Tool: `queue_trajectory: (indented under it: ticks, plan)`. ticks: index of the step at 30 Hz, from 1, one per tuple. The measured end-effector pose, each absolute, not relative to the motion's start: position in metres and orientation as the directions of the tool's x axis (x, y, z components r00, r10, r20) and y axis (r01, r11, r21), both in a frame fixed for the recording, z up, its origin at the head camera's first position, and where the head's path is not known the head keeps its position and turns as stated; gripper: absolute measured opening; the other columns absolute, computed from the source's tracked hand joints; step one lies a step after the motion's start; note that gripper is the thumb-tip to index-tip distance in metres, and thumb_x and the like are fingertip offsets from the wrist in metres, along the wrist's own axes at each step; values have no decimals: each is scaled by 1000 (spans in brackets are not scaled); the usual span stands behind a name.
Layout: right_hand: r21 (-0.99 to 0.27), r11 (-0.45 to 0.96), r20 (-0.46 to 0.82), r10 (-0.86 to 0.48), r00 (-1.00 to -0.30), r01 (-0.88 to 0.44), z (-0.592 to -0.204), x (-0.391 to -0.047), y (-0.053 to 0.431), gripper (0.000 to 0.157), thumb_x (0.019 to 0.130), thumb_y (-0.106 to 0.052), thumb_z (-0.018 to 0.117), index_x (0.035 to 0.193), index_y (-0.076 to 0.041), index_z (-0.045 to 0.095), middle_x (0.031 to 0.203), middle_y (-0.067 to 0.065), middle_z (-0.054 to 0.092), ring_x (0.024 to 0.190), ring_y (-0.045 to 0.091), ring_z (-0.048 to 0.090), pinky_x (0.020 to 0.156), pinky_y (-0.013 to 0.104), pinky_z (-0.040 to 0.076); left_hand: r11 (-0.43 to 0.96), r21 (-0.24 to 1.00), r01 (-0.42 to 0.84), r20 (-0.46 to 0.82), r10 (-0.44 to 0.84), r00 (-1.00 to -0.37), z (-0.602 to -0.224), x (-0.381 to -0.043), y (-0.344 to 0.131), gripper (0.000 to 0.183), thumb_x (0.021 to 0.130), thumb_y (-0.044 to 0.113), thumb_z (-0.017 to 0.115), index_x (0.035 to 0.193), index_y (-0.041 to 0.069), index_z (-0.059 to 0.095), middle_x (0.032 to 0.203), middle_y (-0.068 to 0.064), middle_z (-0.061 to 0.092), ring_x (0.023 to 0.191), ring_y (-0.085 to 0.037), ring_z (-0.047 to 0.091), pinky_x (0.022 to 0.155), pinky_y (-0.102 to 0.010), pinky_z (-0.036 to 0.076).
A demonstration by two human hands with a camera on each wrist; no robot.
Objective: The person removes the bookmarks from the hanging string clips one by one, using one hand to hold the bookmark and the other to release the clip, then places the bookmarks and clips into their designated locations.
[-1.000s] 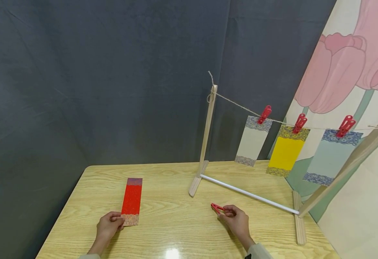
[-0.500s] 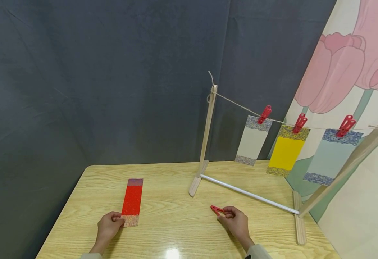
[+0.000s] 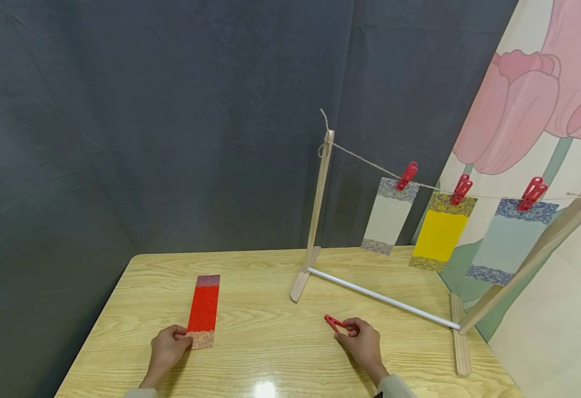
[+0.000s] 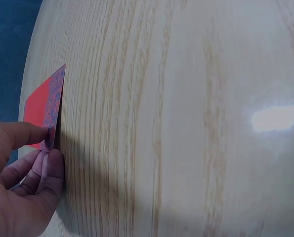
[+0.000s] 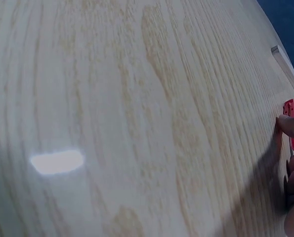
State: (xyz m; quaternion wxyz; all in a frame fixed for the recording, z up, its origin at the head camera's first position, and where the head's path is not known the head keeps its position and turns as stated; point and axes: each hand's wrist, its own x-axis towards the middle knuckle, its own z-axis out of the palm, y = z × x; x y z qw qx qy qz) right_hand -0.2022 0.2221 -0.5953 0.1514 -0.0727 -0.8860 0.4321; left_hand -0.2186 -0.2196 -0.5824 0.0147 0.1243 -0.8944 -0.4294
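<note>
My left hand (image 3: 167, 349) pinches the near left corner of a red paper card (image 3: 203, 308) with patterned bands at both ends. In the left wrist view, thumb and finger hold the edge of the card (image 4: 44, 104), which is slightly raised off the wood there. On the right, my right hand (image 3: 364, 344) pinches a small red clothespin (image 3: 334, 321) between thumb and fingers, low over the table. Only part of that hand and the clothespin (image 5: 289, 107) show at the right edge of the right wrist view.
A wooden stand (image 3: 319, 193) holds a string (image 3: 365, 160) at the table's right. White (image 3: 386, 217), yellow (image 3: 441, 232) and light blue (image 3: 511, 243) cards hang from it by red clothespins. A white rod (image 3: 385, 299) joins the feet. Behind the table (image 3: 260, 320) hangs a dark curtain (image 3: 195, 138).
Both hands stay almost still. The red card has shifted very slightly toward me and to the right with my left hand; my right hand keeps its pinch on the clothespin.
</note>
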Motion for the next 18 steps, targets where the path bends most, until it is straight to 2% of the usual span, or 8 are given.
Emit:
queue_trajectory:
  ticks: [11, 18]
  plan:
    - [-784, 616, 132, 276, -952, 70, -591, -201, 219, 31, 59, -12, 82, 83, -5, 65, 72, 4, 59, 60, 9, 51, 53, 21, 44, 619, 757, -209, -87, -221, -971, -583, -217, -221, 22, 69, 5, 67, 88, -6, 61, 62, 0, 53, 55, -13, 48, 47, -26, 38]
    - [-775, 628, 138, 276, -951, 70, -593, -203, 221, 30, 58, -12, 83, 82, -6, 65, 71, 3, 57, 60, 9, 51, 53, 21, 44, 621, 757, -203, -97, -201, -975, -584, -219, -223, 23, 70, 7, 68, 88, -5, 60, 64, -1, 52, 57, -14, 47, 48, -27, 38]
